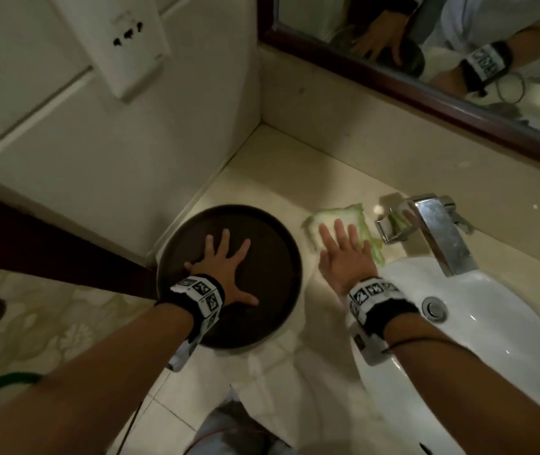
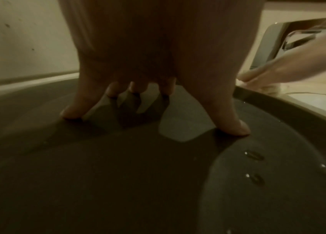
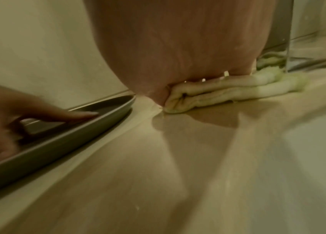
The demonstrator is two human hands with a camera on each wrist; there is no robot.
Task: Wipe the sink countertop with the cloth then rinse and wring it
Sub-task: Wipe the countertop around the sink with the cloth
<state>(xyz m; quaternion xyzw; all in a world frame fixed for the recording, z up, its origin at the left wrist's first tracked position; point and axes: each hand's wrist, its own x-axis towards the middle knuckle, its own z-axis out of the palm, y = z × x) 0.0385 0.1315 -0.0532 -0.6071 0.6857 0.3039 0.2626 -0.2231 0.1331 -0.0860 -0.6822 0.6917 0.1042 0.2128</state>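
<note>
1. Head cam: my left hand (image 1: 221, 270) is flat with the fingers fanned out, pressing on a round dark tray (image 1: 275, 254) that sits in the corner of the beige countertop (image 1: 281, 178), its near edge hanging out past the counter's front. My right hand (image 1: 344, 254) is also flat, fingers straight, palm down on a folded pale green-and-white cloth (image 1: 337, 215). The cloth lies on the counter between the tray and the chrome faucet (image 1: 436, 228), just behind the rim of the white sink (image 1: 479, 326). A dark-framed mirror (image 1: 426, 93) runs along the back wall and there's a wall socket (image 1: 127, 34) up on the left.

2. Left wrist cam: pretty dim, but I can see the fingertips (image 2: 72, 113) and thumb spread and planted on the tray surface (image 2: 118, 182). Nothing gripped, just pressing. A few water drops on the tray's right side. The right hand shows blurry at the far right, in front of the faucet.

3. Right wrist cam: palm covers the top of the cloth (image 3: 228, 93), which is folded in layers and lies flat on the counter, its far end right up at the faucet base. Can't see the fingers themselves from here. The left hand's finger rests inside the tray rim (image 3: 82, 126) on the left.
</note>
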